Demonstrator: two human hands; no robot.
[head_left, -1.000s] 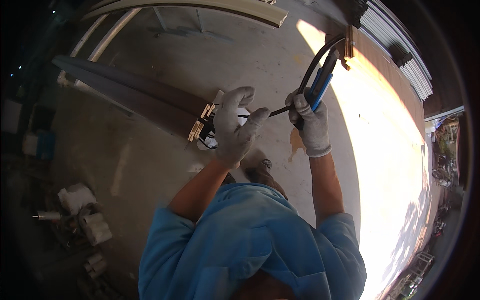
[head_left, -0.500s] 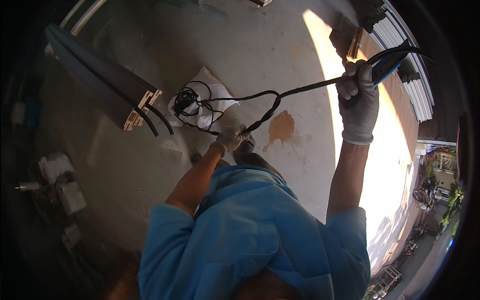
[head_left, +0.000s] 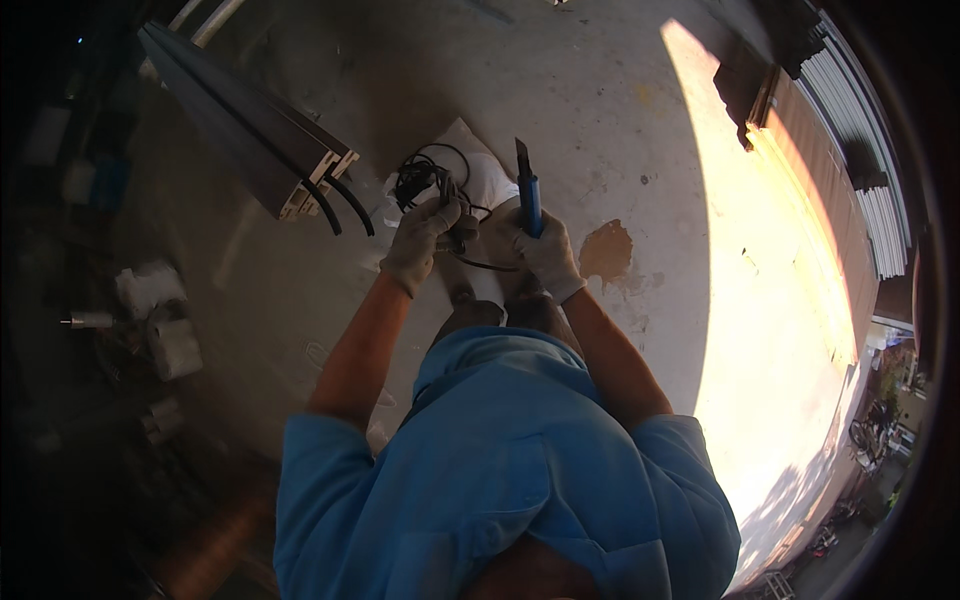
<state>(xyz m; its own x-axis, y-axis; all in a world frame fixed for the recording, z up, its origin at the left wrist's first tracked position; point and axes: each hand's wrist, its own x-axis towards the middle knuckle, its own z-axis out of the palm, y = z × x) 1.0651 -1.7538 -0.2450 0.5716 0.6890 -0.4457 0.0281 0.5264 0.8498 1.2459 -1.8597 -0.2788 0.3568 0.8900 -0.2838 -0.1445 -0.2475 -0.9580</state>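
In front of my body, my gloved left hand is closed on a black rubber cord, bunched at the fingers. Just to its right, my gloved right hand grips a blue utility knife. The knife points away from me, its dark blade out. A short run of the cord passes below and between the hands, and its end near the right hand is hard to make out. Beyond the hands, a loose black coil lies on a white bag on the floor.
Dark profile bars project from the left, with two black strips hanging from their cut ends. A brown stain marks the floor to the right. Farther right are a sunlit strip and stacked pale lengths. White bundles sit at far left.
My right hand has come down and inward from the far right, bringing the utility knife beside my left hand. The stretched cord is now slack and gathered. My left hand has risen slightly.
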